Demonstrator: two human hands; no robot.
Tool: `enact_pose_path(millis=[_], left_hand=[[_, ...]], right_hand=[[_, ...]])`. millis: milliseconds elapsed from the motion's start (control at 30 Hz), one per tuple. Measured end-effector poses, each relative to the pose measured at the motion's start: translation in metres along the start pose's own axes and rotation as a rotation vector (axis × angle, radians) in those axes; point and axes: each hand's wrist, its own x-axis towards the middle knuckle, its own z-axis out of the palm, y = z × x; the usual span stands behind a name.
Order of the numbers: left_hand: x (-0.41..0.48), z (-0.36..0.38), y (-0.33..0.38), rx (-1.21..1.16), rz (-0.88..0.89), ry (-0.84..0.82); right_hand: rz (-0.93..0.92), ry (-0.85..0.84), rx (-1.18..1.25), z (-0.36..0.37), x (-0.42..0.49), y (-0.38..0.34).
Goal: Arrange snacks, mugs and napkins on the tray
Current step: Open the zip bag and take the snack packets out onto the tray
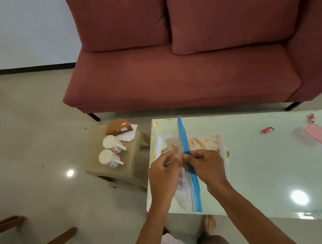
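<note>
apparently you were on snack step: left hand and right hand each pinched zip bag mouth over tray. next: part seal, mugs waited.

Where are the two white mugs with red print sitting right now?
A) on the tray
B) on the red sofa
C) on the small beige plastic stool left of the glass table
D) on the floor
C: both white mugs with red print sit on the small beige plastic stool, beside the glass table.
</note>
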Motion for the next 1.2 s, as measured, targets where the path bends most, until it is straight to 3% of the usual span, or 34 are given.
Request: enact_pose_path(millis=[100, 300, 467, 633, 700, 933, 1200], left_hand=[[0.002, 0.015, 0.006, -0.023, -0.074, -0.001], [0.004, 0.027, 0.019, 0.091, -0.027, -0.014], [0.005, 0.029, 0.013, -0.074, -0.106, -0.080], [0.011, 0.021, 0.017, -0.201, -0.165, -0.170], [0.013, 0.020, 0.019, -0.227, -0.160, -0.183], [0.021, 0.025, 0.021, -0.248, -0.164, -0.174], [0.039, 0.012, 0.012, -0.358, -0.311, -0.262]], right_hand=[[-0.033, -0.017, 0.007, -0.012, -0.004, 0.003], [-0.106, 0.006, -0.056, -0.024, -0.008, 0.006], [-0.043, -0.025, -0.067, -0.032, -0.007, 0.007], [0.107, -0.148, 0.138, -0.041, -0.005, 0.004], [0.091, -0.107, 0.120, -0.041, -0.005, 0.002], [-0.178, 0.228, -0.285, -0.022, -0.013, -0.009], [-0.173, 0.241, -0.289, -0.009, -0.011, -0.012]])
